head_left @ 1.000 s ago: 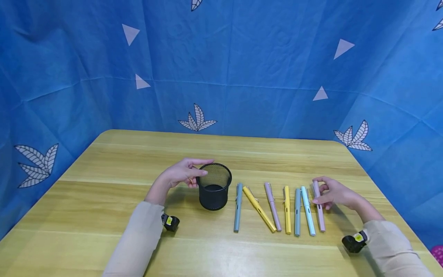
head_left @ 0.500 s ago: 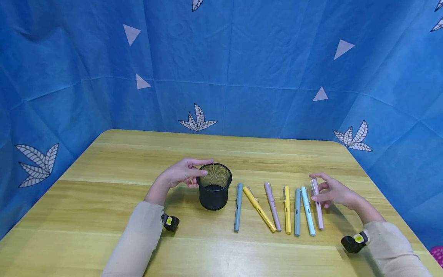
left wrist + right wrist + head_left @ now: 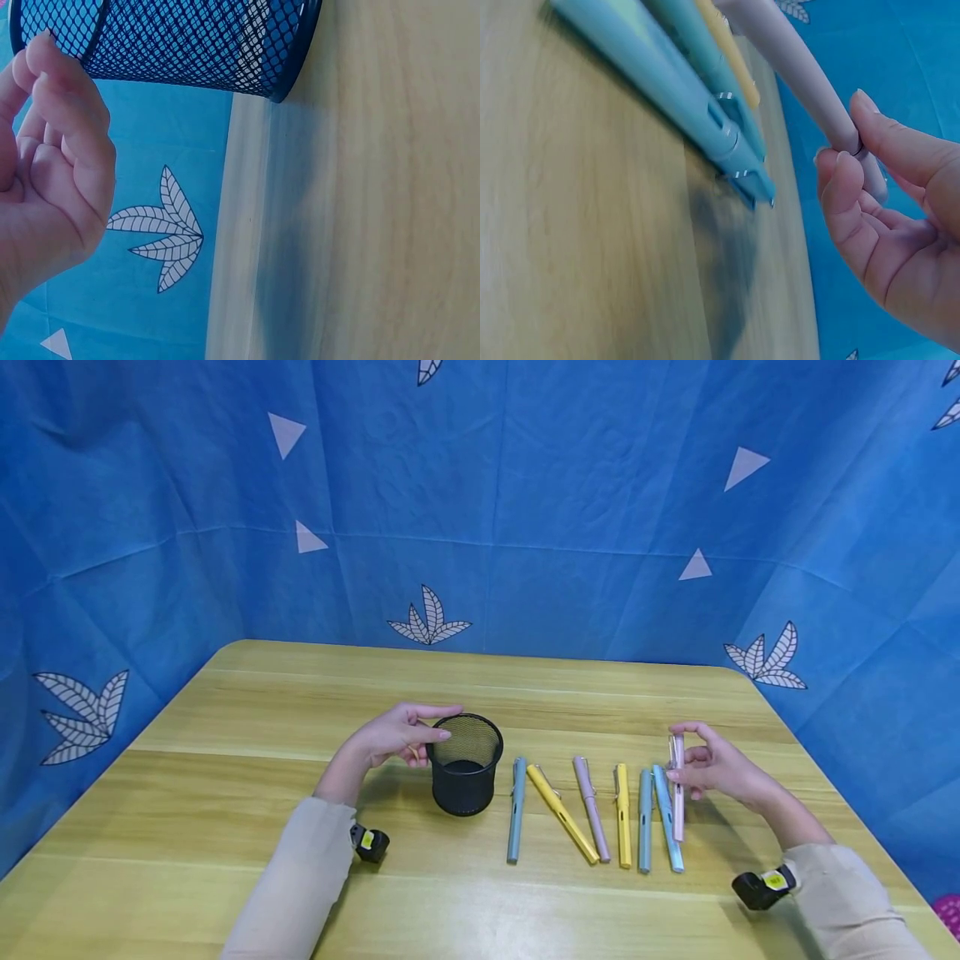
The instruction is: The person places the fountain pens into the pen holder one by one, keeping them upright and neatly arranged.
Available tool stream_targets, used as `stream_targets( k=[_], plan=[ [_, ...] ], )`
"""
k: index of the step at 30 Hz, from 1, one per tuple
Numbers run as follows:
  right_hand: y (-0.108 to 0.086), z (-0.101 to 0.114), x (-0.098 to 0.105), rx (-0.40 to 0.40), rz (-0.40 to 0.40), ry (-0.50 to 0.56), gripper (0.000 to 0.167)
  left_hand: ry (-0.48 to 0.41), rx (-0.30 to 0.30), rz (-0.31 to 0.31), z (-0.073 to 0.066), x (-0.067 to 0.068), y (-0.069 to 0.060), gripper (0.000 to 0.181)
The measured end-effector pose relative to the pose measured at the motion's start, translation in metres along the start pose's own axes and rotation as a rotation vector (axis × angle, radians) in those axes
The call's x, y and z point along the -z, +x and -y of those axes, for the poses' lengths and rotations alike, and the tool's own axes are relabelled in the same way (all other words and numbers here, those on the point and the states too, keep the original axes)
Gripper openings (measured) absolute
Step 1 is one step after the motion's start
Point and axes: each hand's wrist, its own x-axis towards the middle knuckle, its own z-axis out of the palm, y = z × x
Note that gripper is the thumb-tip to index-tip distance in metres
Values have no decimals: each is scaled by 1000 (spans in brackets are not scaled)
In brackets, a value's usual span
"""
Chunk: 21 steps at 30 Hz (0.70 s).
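Observation:
My left hand grips the rim of a black mesh pen holder, thumb over the edge and other fingers on the outer side. The holder stands upright on the table, and no pens show inside it. My right hand pinches a light purple pen between thumb and fingers. In the right wrist view this pen is lifted off the table, its clip end by the hand. Just under and left of it lies a light blue pen.
Left of the light blue pen lie a grey-blue pen, a yellow pen, a purple pen, a slanted yellow pen and another grey-blue pen. A blue curtain hangs behind the wooden table.
My right hand has raised the light purple pen from the table and shifted it slightly left, over the light blue pen's edge. The left hand and holder stay put.

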Motion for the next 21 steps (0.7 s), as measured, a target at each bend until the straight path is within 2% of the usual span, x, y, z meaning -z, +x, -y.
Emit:
stream_targets(
  k=[6, 21],
  plan=[
    [3, 3, -3, 44, 6, 31, 41, -2, 6, -5, 0, 0, 0, 53],
    [4, 15, -13, 98, -80, 37, 39, -14, 4, -3, 0, 0, 1, 52]
  ],
)
